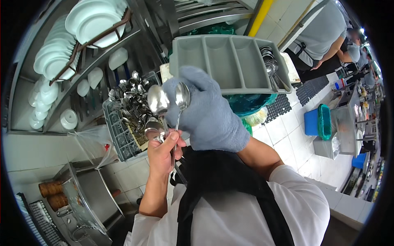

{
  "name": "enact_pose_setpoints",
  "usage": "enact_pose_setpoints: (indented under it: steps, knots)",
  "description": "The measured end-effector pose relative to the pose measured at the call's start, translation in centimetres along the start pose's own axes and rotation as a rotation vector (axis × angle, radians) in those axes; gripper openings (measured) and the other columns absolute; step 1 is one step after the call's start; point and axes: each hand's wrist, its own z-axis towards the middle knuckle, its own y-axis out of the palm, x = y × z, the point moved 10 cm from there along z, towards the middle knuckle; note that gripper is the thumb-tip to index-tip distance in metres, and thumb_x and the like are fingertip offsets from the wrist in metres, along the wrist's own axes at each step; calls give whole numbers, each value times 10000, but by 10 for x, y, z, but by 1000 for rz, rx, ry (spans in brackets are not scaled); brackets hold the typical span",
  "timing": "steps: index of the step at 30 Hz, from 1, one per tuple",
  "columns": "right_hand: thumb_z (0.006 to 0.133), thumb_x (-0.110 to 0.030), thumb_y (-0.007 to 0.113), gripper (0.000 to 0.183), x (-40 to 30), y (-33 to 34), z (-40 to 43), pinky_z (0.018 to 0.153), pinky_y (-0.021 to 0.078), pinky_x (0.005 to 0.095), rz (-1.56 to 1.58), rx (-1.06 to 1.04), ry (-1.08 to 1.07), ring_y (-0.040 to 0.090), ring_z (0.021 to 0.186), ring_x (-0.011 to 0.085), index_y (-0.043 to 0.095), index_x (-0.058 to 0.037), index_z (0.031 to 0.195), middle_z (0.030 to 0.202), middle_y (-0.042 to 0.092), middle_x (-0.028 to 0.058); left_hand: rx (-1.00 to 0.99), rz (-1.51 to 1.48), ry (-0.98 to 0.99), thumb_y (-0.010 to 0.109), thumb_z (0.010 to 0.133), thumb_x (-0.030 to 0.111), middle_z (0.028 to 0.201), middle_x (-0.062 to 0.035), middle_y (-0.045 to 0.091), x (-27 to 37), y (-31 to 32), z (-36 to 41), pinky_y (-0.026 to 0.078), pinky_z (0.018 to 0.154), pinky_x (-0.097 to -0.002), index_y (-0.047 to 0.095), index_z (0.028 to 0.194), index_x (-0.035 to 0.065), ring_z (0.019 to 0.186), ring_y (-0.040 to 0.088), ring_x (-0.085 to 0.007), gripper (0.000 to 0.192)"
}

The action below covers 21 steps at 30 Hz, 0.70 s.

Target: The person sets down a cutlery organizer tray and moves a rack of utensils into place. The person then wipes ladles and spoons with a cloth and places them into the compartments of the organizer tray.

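My left hand (164, 150) grips several metal spoons (182, 95) by their handles, with the bowls pointing up. My right hand (204, 107) is wrapped in a grey-blue cloth (215, 123) that hides its fingers; the cloth lies right behind the spoon bowls, and whether it pinches one cannot be seen. Beyond my hands stands a grey plastic cutlery tray (220, 91) with long compartments; its rightmost one holds several spoons (271, 66). At my left, a heap of mixed metal cutlery (132, 98) lies on a grey dish rack (115, 132).
Steel shelves at the upper left hold white plates (98, 30) and cups (68, 119). Bagged bins stand under the tray. A steel sink (95, 190) is at the lower left. At the right are a blue bin (311, 121), black floor mats (312, 89) and people in grey shirts (323, 27).
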Motion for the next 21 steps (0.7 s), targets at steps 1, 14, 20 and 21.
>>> enact_pose_setpoints:
  steps: [1, 14, 20, 21]
  knots:
    - [765, -195, 707, 544, 0, -6, -9, 975, 438, 418, -168, -12, -66, 551, 1142, 317, 542, -79, 1270, 1149, 594, 152, 113, 102, 72, 658, 923, 124, 692, -103, 647, 6, 1, -1, 385, 402, -246, 619, 979, -29, 433, 493, -120, 168]
    - [794, -119, 622, 320, 60, -50, -39, 839, 464, 388, -92, 310, -304, 591, 960, 279, 585, -17, 1095, 1001, 591, 129, 229, 565, 275, 621, 975, 184, 690, -72, 651, -2, 95, -21, 356, 422, -216, 640, 986, -31, 451, 468, -60, 216]
    - [762, -118, 611, 164, 45, -70, -36, 697, 467, 370, -485, 86, -155, 571, 773, 270, 543, 16, 828, 803, 505, 158, 199, 418, 120, 574, 1002, 265, 736, -109, 679, -54, 106, -22, 436, 460, -238, 621, 945, -26, 497, 551, -105, 300]
    - [726, -157, 655, 205, 60, -65, -35, 726, 483, 351, -708, 39, -71, 571, 762, 284, 559, 21, 762, 747, 491, 169, 184, 419, 125, 574, 1002, 265, 736, -109, 679, -59, 110, -28, 436, 460, -238, 621, 945, -26, 497, 551, -105, 300]
